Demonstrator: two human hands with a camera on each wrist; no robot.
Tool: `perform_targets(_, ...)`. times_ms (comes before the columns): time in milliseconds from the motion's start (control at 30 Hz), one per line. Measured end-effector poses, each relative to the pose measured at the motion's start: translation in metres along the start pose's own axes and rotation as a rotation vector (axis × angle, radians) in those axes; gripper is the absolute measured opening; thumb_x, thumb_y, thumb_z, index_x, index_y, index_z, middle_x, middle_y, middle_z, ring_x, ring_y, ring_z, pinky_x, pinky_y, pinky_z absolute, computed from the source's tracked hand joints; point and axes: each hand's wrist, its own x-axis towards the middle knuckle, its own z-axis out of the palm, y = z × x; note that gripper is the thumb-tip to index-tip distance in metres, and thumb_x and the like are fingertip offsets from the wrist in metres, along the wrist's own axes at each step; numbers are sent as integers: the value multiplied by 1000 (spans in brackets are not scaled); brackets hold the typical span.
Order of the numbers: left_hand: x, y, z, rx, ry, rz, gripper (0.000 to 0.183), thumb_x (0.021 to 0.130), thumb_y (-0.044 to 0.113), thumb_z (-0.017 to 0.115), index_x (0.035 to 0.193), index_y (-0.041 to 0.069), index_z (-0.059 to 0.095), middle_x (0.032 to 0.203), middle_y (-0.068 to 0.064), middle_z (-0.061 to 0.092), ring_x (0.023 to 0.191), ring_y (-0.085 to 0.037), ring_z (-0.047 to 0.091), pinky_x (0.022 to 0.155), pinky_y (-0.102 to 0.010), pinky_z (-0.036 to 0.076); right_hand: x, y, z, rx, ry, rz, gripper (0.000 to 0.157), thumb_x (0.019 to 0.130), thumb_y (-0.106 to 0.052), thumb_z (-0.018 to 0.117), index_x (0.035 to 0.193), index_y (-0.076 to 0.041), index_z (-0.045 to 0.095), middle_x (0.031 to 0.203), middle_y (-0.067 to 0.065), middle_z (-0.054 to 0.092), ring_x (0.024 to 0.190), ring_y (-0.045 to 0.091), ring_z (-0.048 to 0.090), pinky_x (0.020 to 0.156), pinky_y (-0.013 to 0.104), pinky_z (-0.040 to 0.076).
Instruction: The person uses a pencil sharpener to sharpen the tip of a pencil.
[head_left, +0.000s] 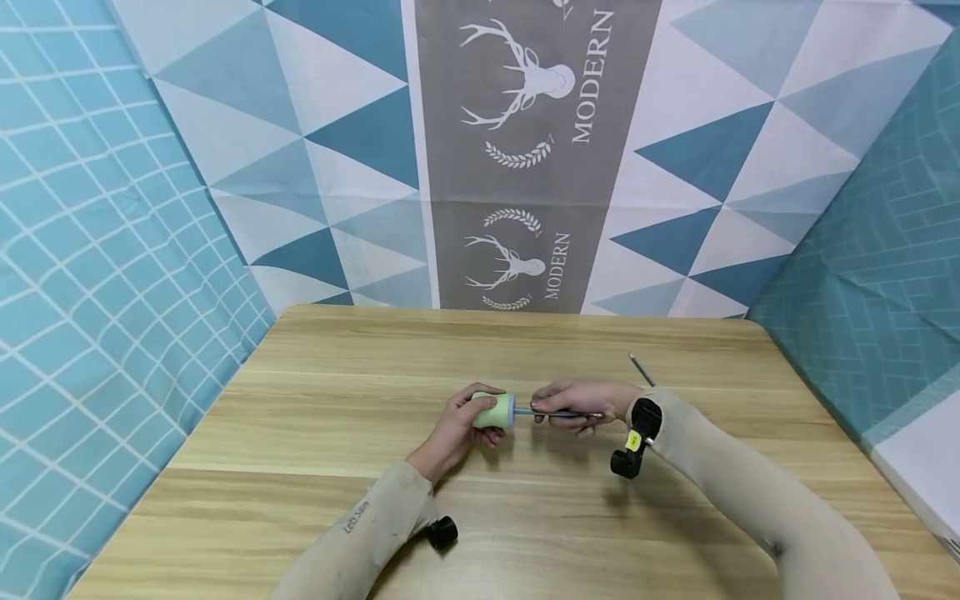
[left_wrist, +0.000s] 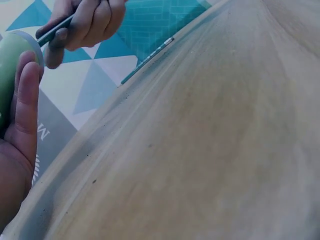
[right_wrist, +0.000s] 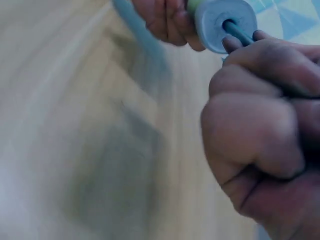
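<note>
My left hand [head_left: 457, 419] grips a light green pencil sharpener [head_left: 491, 412] with a pale blue-grey end face, held above the table on its side. A dark pencil [head_left: 524, 412] has its end in the hole of that face, as the right wrist view shows at the sharpener's front [right_wrist: 210, 27]. Thumb and fingers of my right hand [head_left: 573, 402] pinch the pencil close to the sharpener, and its shaft runs back under the palm. The tip inside the sharpener is hidden.
A second pencil [head_left: 641, 369] lies on the wooden table [head_left: 337, 367] beyond my right wrist, partly covered by it in the head view. Patterned cloth [head_left: 510, 167] hangs behind the table. Blue tiled-print cloth [head_left: 112, 275] stands at the left side.
</note>
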Motion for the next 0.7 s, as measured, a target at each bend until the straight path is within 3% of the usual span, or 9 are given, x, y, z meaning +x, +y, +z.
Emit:
perform_targets(100, 0, 0, 1, -3, 12, -1, 18, 94, 14, 54, 101, 20, 69, 69, -11, 64, 50, -14, 63, 45, -24, 53, -4, -8, 4, -212, 118, -12, 40, 106, -29, 46, 103, 11, 46, 53, -1, 45, 40, 8, 38, 40, 23, 35)
perform_targets(200, 0, 0, 3, -4, 22, -4, 18, 94, 15, 53, 102, 18, 69, 69, -11, 65, 50, -14, 62, 44, -25, 53, -13, -16, 11, -460, 285, -62, 33, 105, -33, 49, 103, -1, 57, 64, 1, 55, 48, 12, 47, 44, 29, 44)
perform_targets(300, 0, 0, 3, -13, 23, -5, 18, 95, 15, 52, 102, 17, 69, 67, -10, 65, 49, -14, 63, 44, -24, 53, -21, -17, 22, -795, 463, -186, 26, 100, -37, 58, 105, -12, 62, 70, -4, 57, 55, 9, 50, 49, 28, 47)
perform_targets(467, 0, -1, 3, -47, 31, 9, 19, 94, 14, 51, 98, 19, 69, 66, -9, 65, 47, -13, 62, 42, -23, 52, -22, -2, 44, -1471, 735, -460, 30, 91, -34, 71, 103, -9, 61, 73, -5, 58, 57, 9, 53, 47, 25, 45)
perform_targets(567, 1, 0, 2, -63, 37, 21, 20, 94, 13, 51, 96, 19, 69, 66, -9, 65, 47, -14, 62, 41, -23, 52, -17, 8, 48, -1745, 844, -635, 23, 99, -32, 59, 99, -9, 58, 75, 0, 56, 57, 14, 54, 44, 25, 45)
perform_targets(700, 2, -1, 1, -67, 29, 26, 20, 95, 13, 50, 96, 18, 69, 66, -9, 65, 48, -13, 63, 42, -23, 52, -10, 16, 44, -1950, 910, -826, 32, 110, -21, 31, 96, -8, 57, 77, 2, 52, 58, 15, 51, 43, 24, 42)
